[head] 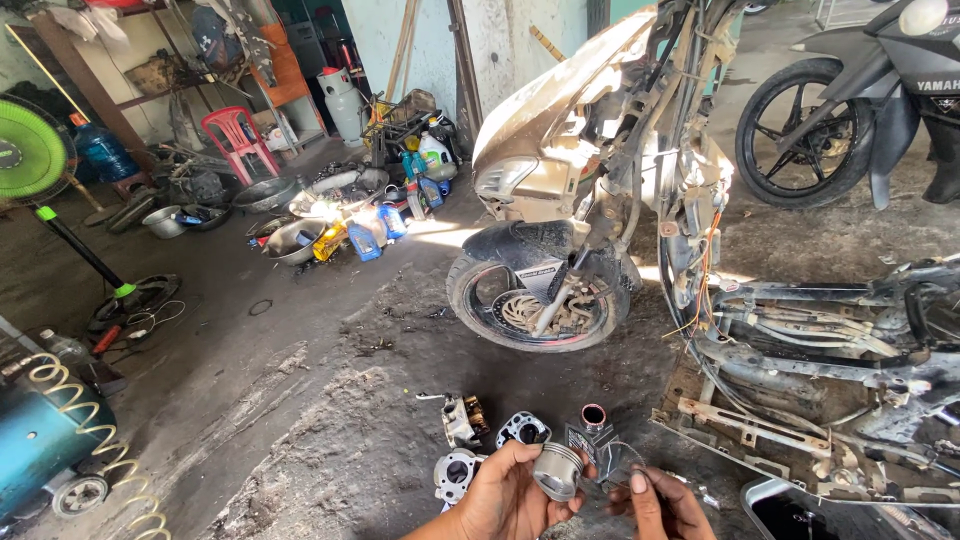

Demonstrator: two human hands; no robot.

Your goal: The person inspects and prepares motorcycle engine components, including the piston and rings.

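Note:
At the bottom of the head view, my left hand (pixel 515 495) holds a round silver piston (pixel 557 471), its fingers curled around it. My right hand (pixel 660 500) is next to it with the fingertips pinched on a thin wire ring (pixel 622 458) beside the piston. On the dirty concrete floor just beyond the hands lie several engine parts: a grey cylinder block (pixel 455 472), a metal part with brass fittings (pixel 463 417), a flat gasket-shaped plate (pixel 522 429) and a dark part with a red-rimmed opening (pixel 592 420).
A stripped scooter (pixel 590 160) stands ahead, its front wheel (pixel 540 300) on the ground and bare frame (pixel 830 350) running right. A black motorcycle (pixel 860 100) is parked behind. Basins, oil bottles (pixel 365 240), a red chair (pixel 238 135), green fan (pixel 30 155) and blue compressor (pixel 40 445) lie left.

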